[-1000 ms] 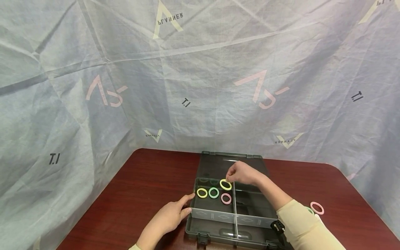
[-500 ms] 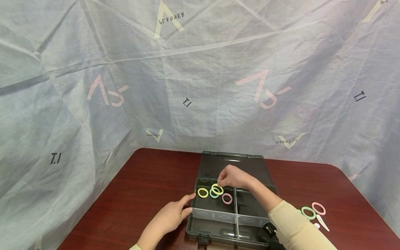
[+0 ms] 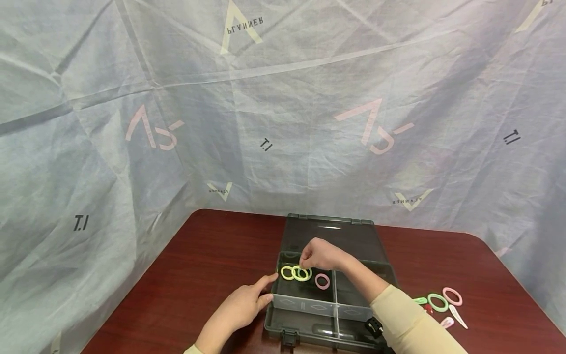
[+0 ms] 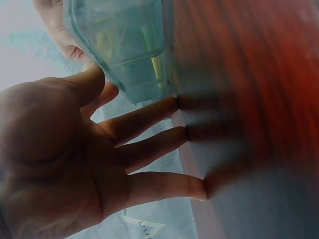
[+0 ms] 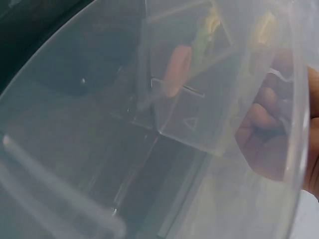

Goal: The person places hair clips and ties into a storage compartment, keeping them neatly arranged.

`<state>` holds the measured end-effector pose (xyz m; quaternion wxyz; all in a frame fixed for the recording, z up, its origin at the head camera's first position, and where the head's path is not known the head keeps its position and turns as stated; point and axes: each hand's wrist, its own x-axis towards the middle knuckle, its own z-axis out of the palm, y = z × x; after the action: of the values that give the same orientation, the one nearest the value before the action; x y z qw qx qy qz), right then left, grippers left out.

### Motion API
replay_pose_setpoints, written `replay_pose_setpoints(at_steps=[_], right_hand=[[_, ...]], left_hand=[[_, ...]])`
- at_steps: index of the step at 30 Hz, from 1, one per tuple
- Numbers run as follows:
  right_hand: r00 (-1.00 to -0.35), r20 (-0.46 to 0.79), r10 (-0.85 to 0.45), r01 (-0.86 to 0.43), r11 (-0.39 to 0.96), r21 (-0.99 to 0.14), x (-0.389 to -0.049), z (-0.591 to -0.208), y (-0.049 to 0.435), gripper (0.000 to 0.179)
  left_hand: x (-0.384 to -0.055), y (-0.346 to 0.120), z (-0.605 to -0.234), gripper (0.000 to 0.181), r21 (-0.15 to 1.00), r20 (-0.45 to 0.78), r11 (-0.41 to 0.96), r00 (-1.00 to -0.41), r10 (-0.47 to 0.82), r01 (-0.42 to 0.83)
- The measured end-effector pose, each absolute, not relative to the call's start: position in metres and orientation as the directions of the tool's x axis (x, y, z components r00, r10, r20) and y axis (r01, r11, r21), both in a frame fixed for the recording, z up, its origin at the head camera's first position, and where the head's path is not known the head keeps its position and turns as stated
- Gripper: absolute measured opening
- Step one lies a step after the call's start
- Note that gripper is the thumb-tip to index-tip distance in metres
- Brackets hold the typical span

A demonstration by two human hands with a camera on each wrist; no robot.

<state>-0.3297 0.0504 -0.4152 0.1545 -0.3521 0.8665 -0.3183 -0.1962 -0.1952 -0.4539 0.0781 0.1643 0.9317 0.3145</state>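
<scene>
In the head view my right hand (image 3: 322,253) pinches a yellow hair tie (image 3: 301,280) low over the back left compartment of a grey see-through divided box (image 3: 305,320). The held hair tie overlaps a green one and the edge of another yellow hair tie (image 3: 281,274) inside. A pink hair tie (image 3: 322,288) lies to their right. My left hand (image 3: 236,307) touches the box's left wall with thumb and forefinger. In the left wrist view its other fingers (image 4: 159,184) stretch straight to the table. Through the clear plastic, the right wrist view shows my right hand with curled fingers.
The box's lid (image 3: 331,236) lies back behind it. Right of the box on the red-brown table (image 3: 212,246) are a green hair tie (image 3: 438,311), a pink one (image 3: 453,288) and several hair clips, including a white one (image 3: 457,316). A printed grey cloth (image 3: 309,162) hangs behind.
My right hand has carried the yellow hair tie leftward and a little nearer, from beside the divider to over the green and yellow ones. My left hand has stayed at the box wall.
</scene>
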Motion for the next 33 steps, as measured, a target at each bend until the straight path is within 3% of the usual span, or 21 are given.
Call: replay_pose_setpoints(at_steps=[8,33], right_hand=[[-0.691,-0.042,-0.721,-0.524,0.540,-0.659,-0.327,-0.422,0.041,0.011],[-0.749,-0.031,-0.662,-0.507,0.603,-0.615,-0.311,-0.448,0.018,0.017]], left_hand=[[-0.197,-0.195,-0.454,0.052,0.627,-0.070,0.745,-0.936,0.344,0.227],[-0.195,-0.194,-0.452,0.052,0.627,-0.034,0.737,-0.937,0.349,0.251]])
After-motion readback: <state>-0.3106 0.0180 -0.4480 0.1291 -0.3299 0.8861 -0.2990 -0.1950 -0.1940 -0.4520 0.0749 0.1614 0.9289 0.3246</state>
